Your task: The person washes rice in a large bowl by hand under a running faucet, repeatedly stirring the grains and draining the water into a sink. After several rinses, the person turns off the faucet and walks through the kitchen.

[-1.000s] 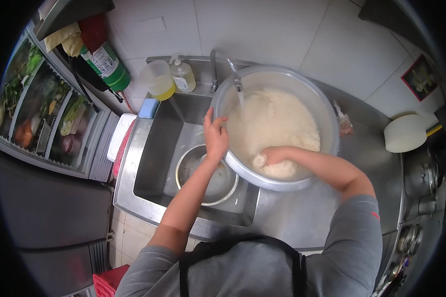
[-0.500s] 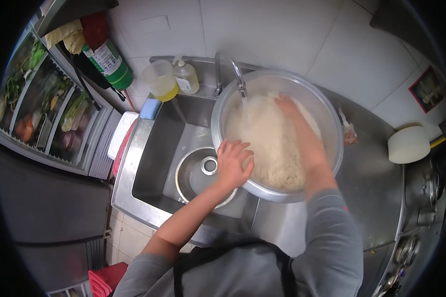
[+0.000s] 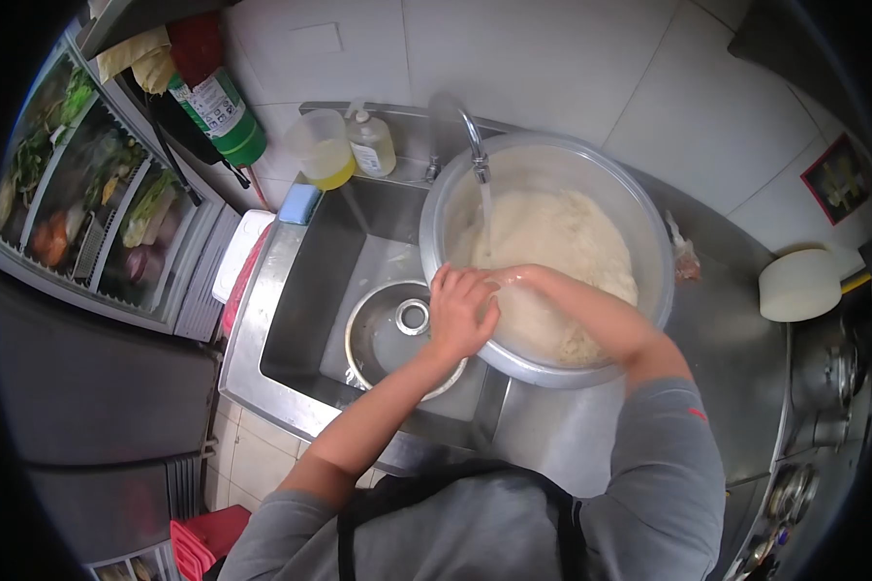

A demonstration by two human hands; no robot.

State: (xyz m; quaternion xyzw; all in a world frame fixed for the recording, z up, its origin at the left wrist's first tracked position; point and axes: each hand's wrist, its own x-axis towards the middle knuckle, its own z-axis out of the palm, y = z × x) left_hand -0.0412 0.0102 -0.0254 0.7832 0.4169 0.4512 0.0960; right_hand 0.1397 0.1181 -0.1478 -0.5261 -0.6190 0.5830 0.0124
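A large metal basin [image 3: 655,320] holds pale, wet rice [image 3: 562,232], and water runs into it from the tap [image 3: 479,155]. My left hand [image 3: 462,310] grips the basin's near-left rim, its fingers bent over the edge. Inside the basin, my right hand [image 3: 515,278] is low over the rice beside my left hand. The fingertips of my right hand are hidden, so their grip does not show.
Left of the basin is a steel sink [image 3: 305,290] with a round metal bowl [image 3: 357,353] in it. A tub of yellow liquid [image 3: 332,174], a pump bottle [image 3: 370,145] and a blue sponge [image 3: 299,205] stand along its back-left edge. A steel counter [image 3: 727,387] extends right.
My right hand has swept from the far side of the rice to the near-left rim, beside my left hand. My left hand stays at the rim.
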